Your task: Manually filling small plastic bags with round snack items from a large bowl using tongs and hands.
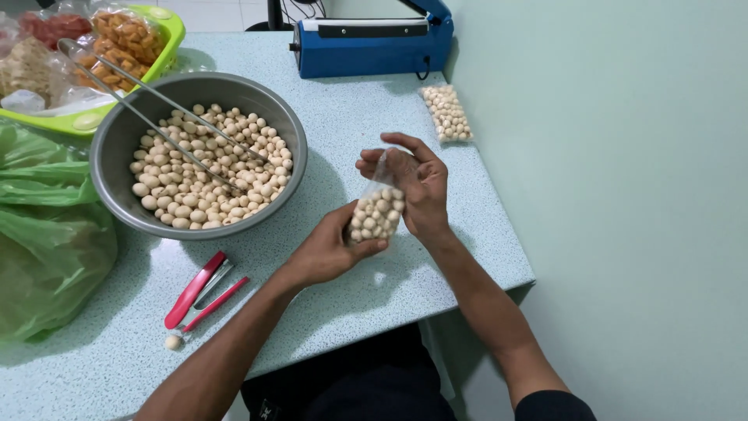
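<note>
A small clear plastic bag of round beige snack balls (376, 213) is held between both hands above the table's right part. My left hand (331, 249) cups the bag's bottom from below. My right hand (414, 183) grips its upper part, fingers curled around the open top. To the left stands a grey metal bowl (117, 148) with many of the same balls, and long metal tongs (148, 105) rest across it.
A filled, sealed bag of balls (447, 113) lies near the wall beside a blue heat sealer (370, 45). A red stapler (199, 290) and one loose ball (173, 341) lie near the front edge. Green plastic bags (43, 226) and a green tray of packed snacks (101, 47) sit left.
</note>
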